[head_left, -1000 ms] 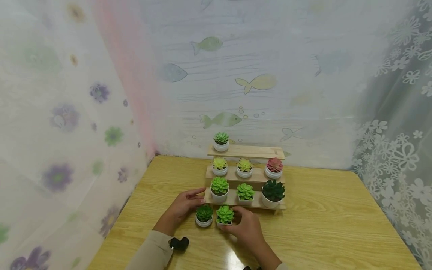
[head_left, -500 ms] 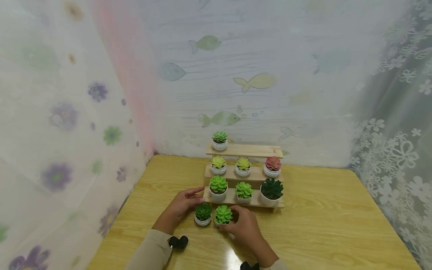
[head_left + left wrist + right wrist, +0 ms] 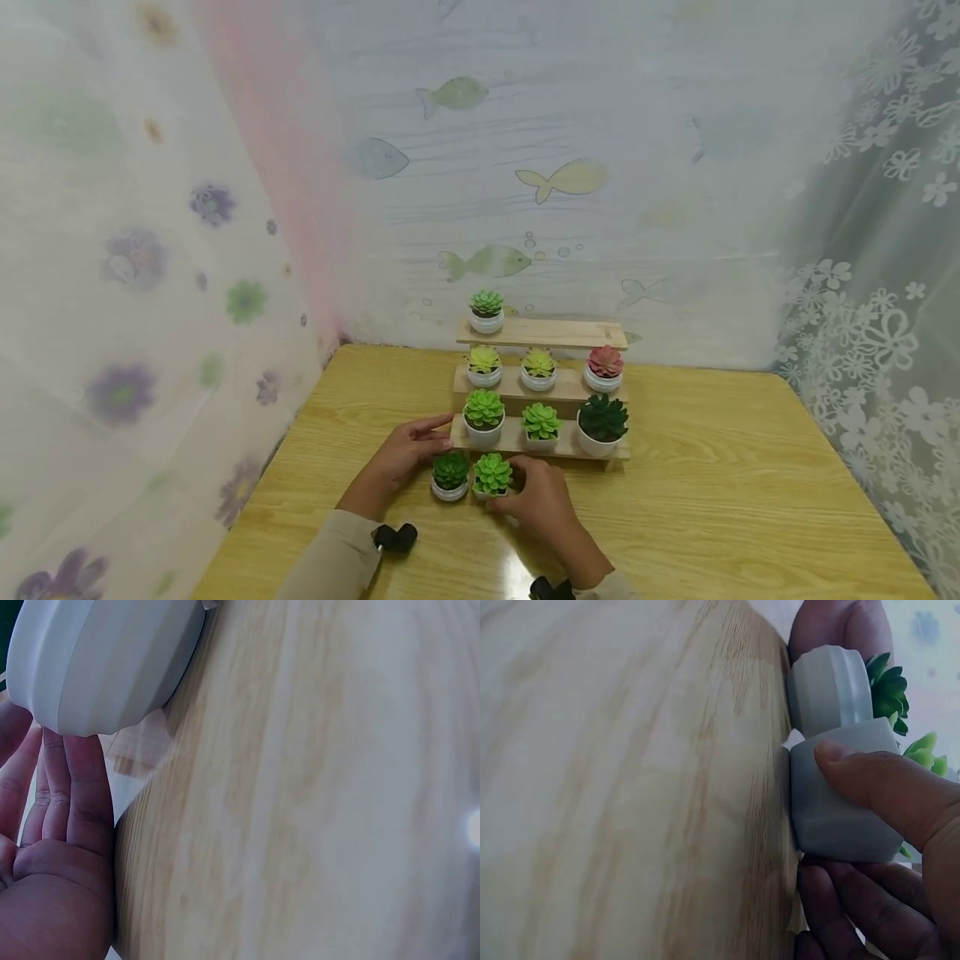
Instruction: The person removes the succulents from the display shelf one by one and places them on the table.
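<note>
My right hand pinches a bright green potted succulent, thumb on the near side of its square white pot. That pot stands on the table. Just left of it sits a dark green succulent in a round ribbed white pot. My left hand is at the left end of the lowest shelf of the wooden stand, fingers extended, beside the dark green plant. In the left wrist view its fingers reach behind the ribbed pot; whether they touch it I cannot tell.
Several potted succulents stand on the three-tier stand: a red one, a large dark one, and a green one alone on the top shelf. Patterned curtains hang behind and beside the wooden table.
My right hand has shifted the bright green succulent slightly left, nearer the dark green one. The left hand keeps its place by the stand. The head view has shifted slightly.
</note>
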A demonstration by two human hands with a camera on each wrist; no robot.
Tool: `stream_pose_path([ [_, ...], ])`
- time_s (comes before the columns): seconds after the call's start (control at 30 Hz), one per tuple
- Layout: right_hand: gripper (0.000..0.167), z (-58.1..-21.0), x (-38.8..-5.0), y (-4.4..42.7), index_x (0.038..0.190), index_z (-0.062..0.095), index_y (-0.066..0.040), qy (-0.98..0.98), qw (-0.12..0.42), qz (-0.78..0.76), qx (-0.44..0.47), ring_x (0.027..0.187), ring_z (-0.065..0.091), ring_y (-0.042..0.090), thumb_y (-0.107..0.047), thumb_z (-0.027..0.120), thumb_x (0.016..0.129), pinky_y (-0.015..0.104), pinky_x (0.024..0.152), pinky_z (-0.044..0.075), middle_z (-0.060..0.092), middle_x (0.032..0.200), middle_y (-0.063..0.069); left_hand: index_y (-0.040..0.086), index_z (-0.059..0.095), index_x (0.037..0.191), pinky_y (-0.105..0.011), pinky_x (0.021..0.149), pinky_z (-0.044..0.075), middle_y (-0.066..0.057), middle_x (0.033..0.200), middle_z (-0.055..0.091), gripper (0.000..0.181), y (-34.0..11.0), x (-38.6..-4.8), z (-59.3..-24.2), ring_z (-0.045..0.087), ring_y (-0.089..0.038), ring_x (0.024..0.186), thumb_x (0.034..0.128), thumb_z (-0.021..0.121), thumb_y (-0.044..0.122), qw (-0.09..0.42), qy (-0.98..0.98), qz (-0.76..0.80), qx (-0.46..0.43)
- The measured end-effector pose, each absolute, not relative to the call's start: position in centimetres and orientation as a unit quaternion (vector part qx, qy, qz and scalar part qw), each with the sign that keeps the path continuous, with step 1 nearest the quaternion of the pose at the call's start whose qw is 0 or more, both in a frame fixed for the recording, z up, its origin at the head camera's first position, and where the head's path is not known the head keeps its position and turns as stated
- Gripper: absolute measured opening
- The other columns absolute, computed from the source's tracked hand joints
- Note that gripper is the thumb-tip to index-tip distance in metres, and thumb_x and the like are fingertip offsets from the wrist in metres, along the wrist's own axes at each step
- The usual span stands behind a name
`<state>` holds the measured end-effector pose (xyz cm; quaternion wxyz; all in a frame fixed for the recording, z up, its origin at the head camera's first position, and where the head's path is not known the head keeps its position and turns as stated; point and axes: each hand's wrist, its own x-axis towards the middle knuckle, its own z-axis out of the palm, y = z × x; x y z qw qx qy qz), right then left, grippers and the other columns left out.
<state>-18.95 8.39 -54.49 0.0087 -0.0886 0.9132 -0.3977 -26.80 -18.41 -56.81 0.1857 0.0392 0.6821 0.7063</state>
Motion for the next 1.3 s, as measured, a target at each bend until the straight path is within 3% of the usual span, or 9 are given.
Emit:
stream_pose_path([
  [0.13, 0.066, -54.42, -18.87, 8.33, 0.119, 0.075, -0.006, 0.915, 0.019, -0.393, -0.085, 0.103, 0.069, 0.027, -0.040, 0.098, 0.067, 0.047, 0.087, 0.056, 0.076, 0.112, 0.006, 0.011, 0.056, 0.151, -0.032, 0.086, 0.059, -0.006, 0.114, 0.076, 0.059, -18.38, -26.74, -56.85, 0.074, -0.016, 0.099, 0.0951, 0.076, 0.011, 0.188, 0.682, 0.705, 0.041],
  [0.57, 0.066, -54.65, -18.88, 8.07, 0.119, 0.076, -0.007, 0.914, 0.021, -0.395, -0.090, 0.091, 0.066, 0.017, -0.040, 0.098, 0.067, 0.040, 0.078, 0.055, 0.074, 0.099, -0.001, 0.011, 0.054, 0.152, -0.033, 0.088, 0.059, -0.006, 0.114, 0.076, 0.060, -18.61, -26.67, -56.89, 0.074, -0.017, 0.100, 0.0956, 0.075, 0.012, 0.195, 0.680, 0.705, 0.048],
  [1.03, 0.073, -54.74, -18.54, 7.93, 0.121, 0.074, -0.001, 0.920, 0.023, -0.382, -0.082, 0.107, 0.069, 0.034, -0.043, 0.098, 0.067, 0.052, 0.088, 0.056, 0.075, 0.115, 0.013, 0.010, 0.054, 0.152, -0.033, 0.089, 0.059, -0.008, 0.116, 0.076, 0.060, -18.54, -26.59, -57.12, 0.074, -0.017, 0.101, 0.0957, 0.075, 0.011, 0.201, 0.675, 0.709, 0.048],
  [1.3, 0.083, -54.36, -18.82, 8.02, 0.128, 0.070, -0.002, 0.924, 0.031, -0.371, -0.085, 0.114, 0.067, 0.036, -0.049, 0.097, 0.065, 0.053, 0.094, 0.055, 0.073, 0.123, 0.015, 0.009, 0.054, 0.151, -0.032, 0.089, 0.059, -0.010, 0.118, 0.075, 0.059, -18.39, -26.69, -56.60, 0.074, -0.018, 0.101, 0.0959, 0.075, 0.010, 0.191, 0.675, 0.711, 0.047],
])
